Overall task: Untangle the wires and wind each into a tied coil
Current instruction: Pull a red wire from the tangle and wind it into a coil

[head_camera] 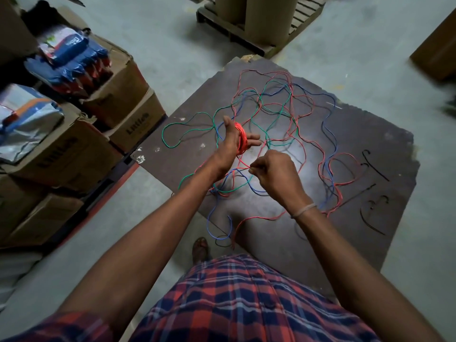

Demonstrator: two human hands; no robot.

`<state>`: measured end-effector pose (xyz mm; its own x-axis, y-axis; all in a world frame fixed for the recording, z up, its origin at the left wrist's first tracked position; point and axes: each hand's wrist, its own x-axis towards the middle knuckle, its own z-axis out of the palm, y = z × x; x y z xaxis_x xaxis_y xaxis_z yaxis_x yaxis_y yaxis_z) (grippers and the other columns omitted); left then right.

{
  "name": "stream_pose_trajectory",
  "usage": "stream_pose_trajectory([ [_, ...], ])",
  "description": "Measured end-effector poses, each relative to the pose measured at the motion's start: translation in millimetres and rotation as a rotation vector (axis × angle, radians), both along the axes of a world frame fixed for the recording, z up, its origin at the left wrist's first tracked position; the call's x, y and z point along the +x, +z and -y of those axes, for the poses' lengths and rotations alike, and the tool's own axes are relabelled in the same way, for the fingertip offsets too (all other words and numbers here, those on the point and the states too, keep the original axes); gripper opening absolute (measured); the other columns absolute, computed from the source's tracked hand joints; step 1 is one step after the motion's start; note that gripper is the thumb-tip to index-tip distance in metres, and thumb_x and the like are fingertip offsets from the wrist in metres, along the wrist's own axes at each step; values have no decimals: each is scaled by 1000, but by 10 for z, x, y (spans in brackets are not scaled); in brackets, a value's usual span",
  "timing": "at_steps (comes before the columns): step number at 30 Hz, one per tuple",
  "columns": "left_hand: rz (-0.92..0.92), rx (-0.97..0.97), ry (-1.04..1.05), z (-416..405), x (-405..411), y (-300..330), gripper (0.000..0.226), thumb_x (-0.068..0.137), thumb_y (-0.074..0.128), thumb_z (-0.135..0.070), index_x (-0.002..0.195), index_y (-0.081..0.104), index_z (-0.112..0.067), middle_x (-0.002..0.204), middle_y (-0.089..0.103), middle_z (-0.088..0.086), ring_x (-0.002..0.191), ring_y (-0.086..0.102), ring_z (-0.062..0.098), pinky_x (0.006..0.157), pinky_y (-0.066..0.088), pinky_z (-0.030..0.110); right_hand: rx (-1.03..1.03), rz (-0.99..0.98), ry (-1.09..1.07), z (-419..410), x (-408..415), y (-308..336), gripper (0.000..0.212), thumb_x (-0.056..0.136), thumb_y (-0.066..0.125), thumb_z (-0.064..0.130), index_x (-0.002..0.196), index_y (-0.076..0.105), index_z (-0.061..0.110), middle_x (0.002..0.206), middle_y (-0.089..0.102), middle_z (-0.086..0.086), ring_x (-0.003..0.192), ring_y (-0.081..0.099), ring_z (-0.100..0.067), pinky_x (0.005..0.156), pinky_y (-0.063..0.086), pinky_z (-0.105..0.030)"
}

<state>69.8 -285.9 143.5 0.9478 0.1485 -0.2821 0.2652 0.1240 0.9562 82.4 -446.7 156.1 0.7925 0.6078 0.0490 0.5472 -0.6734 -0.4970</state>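
So the left hand (230,141) is held out flat-ish with the fingers spread, and there's a red coil (241,139) wound around the palm and fingers, sitting snug on it. That grip isn't clenched, it's more of an open hand acting as a spool with the coil looped on it.

The right hand (274,174) sits just below and to the right of the left one, and its grip is pinched shut on a strand of red wire (243,164) that runs up from the fingertips to the coil. There's a thin band (302,210) on that wrist.

Everything else is a mess underneath and beyond both hands: the loose tangle (283,112) of red, green and blue wires is spread over a dark board (370,134) lying on the floor. A green loop (172,134) trails out to the left of the left hand, a blue strand (329,134) wanders off well to the right of the right hand, and more red and blue loops hang down under the forearms toward the person's foot (200,249).

Off to the left of the hands are stacked cardboard boxes (118,99) with blue packets (71,55) on top. Past the tangle there's a pallet (246,38) with big cardboard rolls on it. Plaid shirt (234,304) at the bottom.
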Motion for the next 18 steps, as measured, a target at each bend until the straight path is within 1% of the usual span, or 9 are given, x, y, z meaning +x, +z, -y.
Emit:
stream_pose_trajectory([
  [3,-17,91,-83,24,-30,17,109,73,2,-95,106,71,-19,106,78,3,115,69,21,119,36,48,80,83,-68,46,59,109,7,79,84,20,84,80,16,80,70,-7,74,66,-28,65,49,-35],
  [5,-13,93,-134,34,-34,42,91,97,-5,-69,89,75,-24,95,78,3,100,72,18,112,44,43,144,87,-62,63,130,186,6,78,81,16,82,78,17,77,71,-4,71,65,-25,64,51,-36],
  [7,3,107,-158,23,-27,59,79,107,5,-55,74,72,-30,79,74,2,83,71,17,106,47,45,207,41,-32,65,204,268,8,81,73,10,85,76,16,77,73,-1,70,68,-20,66,55,-38],
  [8,12,99,-163,14,-29,64,70,107,14,-52,78,71,-26,81,74,7,80,70,20,101,50,44,231,17,-25,64,245,303,13,81,69,6,87,76,15,77,74,0,70,69,-18,68,56,-38],
  [10,13,88,-212,-4,-26,99,57,99,25,-39,95,67,-2,91,72,24,76,70,27,80,55,30,266,-6,-40,57,317,347,18,82,65,2,91,76,15,78,75,1,71,71,-15,69,57,-37],
  [11,25,115,-246,-18,-20,137,53,94,26,-33,98,65,4,92,72,27,73,70,27,70,53,24,285,-17,-58,54,346,359,17,83,66,3,91,75,15,76,75,2,70,71,-14,69,58,-37],
  [14,61,283,-333,-77,5,219,46,95,27,-24,88,67,-4,74,75,11,60,67,21,56,45,16,357,-85,-140,25,407,376,10,85,74,6,90,73,15,70,72,5,65,70,-8,67,59,-34],
  [16,64,343,-337,-119,20,210,45,100,28,-19,89,68,-1,70,74,10,54,62,21,55,45,21,412,-128,-200,-3,429,377,8,84,80,9,88,74,13,70,72,5,63,70,-6,65,59,-28],
  [18,62,384,-299,-137,38,153,45,102,31,-20,87,67,4,67,72,10,48,54,19,53,43,26,466,-155,-226,-24,442,371,8,82,82,11,85,75,12,70,73,3,61,69,-6,64,60,-29],
])
